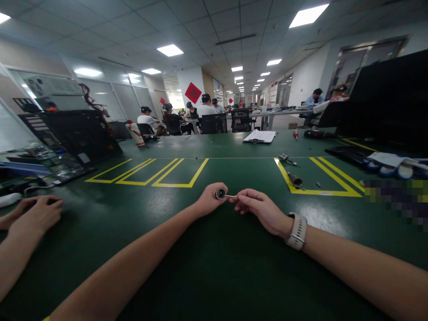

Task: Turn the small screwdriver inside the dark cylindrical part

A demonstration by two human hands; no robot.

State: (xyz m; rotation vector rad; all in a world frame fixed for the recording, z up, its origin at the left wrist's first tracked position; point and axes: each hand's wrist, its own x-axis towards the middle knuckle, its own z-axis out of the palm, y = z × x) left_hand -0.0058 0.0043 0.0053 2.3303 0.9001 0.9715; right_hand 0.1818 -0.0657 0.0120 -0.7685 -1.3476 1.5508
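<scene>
My left hand is closed round a short round metal part, its hollow end turned towards me. Between the fingertips of my right hand is a thin metal rod, whose far end meets the round part's rim or opening; which of the two I cannot tell. Both hands are above the green table. To the right, near a yellow taped outline, lie a dark metal cylinder, a metal piece with a thin shaft and a small metal bit.
Another person's hands rest at the left. Farther back are a clipboard with papers, a red-tipped tool and a black power tool. Gloves lie at the right; a paper cup and black equipment stand left.
</scene>
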